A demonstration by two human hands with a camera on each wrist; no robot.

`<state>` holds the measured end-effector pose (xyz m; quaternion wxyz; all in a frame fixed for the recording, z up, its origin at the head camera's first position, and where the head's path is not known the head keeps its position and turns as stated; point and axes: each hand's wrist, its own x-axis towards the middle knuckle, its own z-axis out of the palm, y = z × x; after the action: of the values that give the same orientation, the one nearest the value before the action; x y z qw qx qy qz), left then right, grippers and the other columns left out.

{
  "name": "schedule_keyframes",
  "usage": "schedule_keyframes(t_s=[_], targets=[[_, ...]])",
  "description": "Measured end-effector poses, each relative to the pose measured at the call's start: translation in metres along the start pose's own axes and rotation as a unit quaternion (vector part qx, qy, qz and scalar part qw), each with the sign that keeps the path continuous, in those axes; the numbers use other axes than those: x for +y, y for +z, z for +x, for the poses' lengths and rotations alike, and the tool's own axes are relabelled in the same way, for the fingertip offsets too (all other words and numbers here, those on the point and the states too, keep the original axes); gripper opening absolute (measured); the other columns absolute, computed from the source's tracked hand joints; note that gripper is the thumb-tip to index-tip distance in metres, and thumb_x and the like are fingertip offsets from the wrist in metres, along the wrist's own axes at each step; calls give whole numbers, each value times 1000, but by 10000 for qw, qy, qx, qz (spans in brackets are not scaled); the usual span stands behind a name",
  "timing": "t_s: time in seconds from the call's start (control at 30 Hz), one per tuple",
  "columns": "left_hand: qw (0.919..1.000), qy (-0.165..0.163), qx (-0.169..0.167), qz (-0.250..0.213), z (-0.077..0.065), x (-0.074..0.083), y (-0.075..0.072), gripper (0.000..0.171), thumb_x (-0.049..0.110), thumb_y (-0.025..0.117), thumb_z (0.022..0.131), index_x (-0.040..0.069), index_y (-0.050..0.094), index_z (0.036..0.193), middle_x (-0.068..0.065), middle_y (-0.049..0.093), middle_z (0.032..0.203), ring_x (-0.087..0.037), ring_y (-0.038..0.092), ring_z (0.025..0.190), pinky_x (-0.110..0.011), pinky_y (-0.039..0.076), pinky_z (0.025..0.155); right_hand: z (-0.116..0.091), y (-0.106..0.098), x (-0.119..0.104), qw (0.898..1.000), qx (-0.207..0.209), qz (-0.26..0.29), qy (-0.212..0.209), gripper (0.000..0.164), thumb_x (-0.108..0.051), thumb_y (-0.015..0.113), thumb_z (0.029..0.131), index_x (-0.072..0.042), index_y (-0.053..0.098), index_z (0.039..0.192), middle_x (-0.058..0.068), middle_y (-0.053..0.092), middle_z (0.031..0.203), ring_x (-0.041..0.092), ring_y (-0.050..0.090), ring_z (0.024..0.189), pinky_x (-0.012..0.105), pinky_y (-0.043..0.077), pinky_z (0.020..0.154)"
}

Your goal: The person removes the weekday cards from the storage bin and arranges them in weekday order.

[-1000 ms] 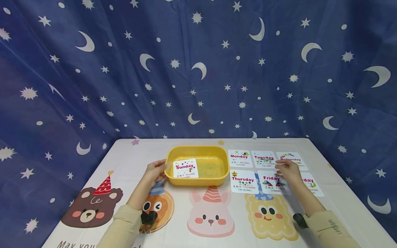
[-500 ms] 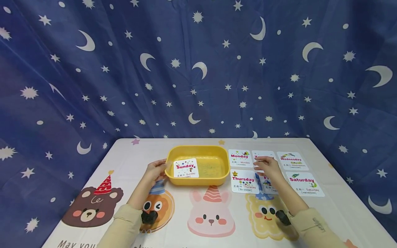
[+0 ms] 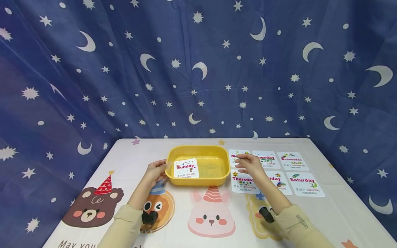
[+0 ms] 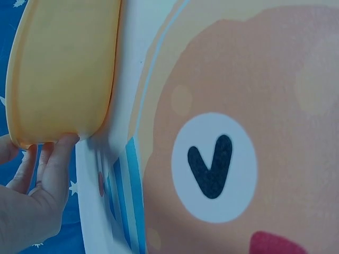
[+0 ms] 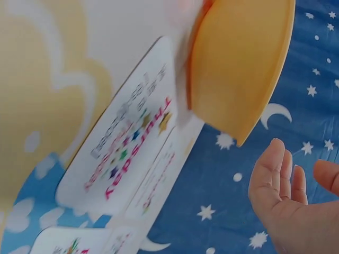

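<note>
A yellow plastic basin (image 3: pixel 198 181) stands on the table, and a white Sunday card (image 3: pixel 186 168) lies inside it. My left hand (image 3: pixel 156 172) grips the basin's left end; in the left wrist view its thumb is at the rim and its fingers (image 4: pixel 57 164) lie against the outer wall. Nothing is held in my right hand (image 3: pixel 252 166), whose fingers are apart beside the basin's right end. It partly covers the Monday card (image 3: pixel 234 155) and is close to the Thursday card (image 3: pixel 245 186). In the right wrist view its fingers (image 5: pixel 270 169) are loosely bent.
Right of the basin, cards lie in two rows, among them Tuesday (image 3: pixel 270 165), Wednesday (image 3: pixel 293 161), Friday (image 3: pixel 280 182) and Saturday (image 3: pixel 305 184). The tablecloth (image 3: pixel 173 239) has cartoon animals on it. A dark blue curtain (image 3: pixel 198 69) with stars and moons hangs behind.
My right hand has moved left from over the Wednesday and Friday cards to the Monday card, uncovering the Wednesday and Saturday cards. The left hand and basin have stayed put.
</note>
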<state>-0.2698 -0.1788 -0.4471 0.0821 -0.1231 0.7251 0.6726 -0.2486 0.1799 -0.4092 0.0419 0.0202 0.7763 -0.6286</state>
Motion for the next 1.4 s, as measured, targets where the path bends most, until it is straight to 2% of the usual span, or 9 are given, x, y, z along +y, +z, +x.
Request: schedule_keyframes(t_s=[0.27, 0.7, 0.93, 1.13, 1.4], targets=[[9999, -41, 65, 70, 0, 0, -1, 43, 8, 47, 97, -4, 42, 137, -25, 50, 128, -13, 59, 80, -30, 59, 77, 1, 19, -9, 9998, -164, 73, -63, 31, -9, 50, 96, 7, 52, 122, 20, 64, 107, 14, 64, 83, 31, 59, 78], [10000, 6, 50, 30, -2, 1, 0, 43, 8, 47, 97, -5, 41, 137, -27, 49, 129, -12, 59, 78, -29, 59, 76, 6, 47, -19, 9990, -424, 35, -94, 32, -8, 50, 95, 8, 52, 122, 23, 63, 111, 10, 64, 80, 30, 58, 75], [10000, -56, 58, 51, -2, 0, 0, 43, 8, 48, 97, -5, 41, 138, -27, 48, 130, -11, 58, 76, -28, 59, 75, 12, 63, -19, 9975, -700, 52, 11, 33, -8, 51, 94, 8, 52, 124, 25, 61, 115, 23, 66, 89, 34, 59, 79], [9999, -111, 68, 89, -1, 0, 1, 43, 8, 47, 97, -4, 41, 138, -27, 48, 131, -10, 57, 75, -27, 59, 74, 18, 73, -20, 9955, -928, -58, 153, 33, -8, 50, 95, 6, 52, 125, 25, 59, 120, 34, 62, 101, 46, 54, 90], [9999, -124, 58, 98, 0, 1, 1, 44, 8, 47, 97, -3, 41, 138, -26, 47, 131, -11, 57, 76, -27, 59, 74, 31, 88, -21, 9928, -1051, -121, 555, 35, -9, 52, 94, 5, 51, 125, 23, 59, 121, 37, 61, 105, 46, 54, 91]])
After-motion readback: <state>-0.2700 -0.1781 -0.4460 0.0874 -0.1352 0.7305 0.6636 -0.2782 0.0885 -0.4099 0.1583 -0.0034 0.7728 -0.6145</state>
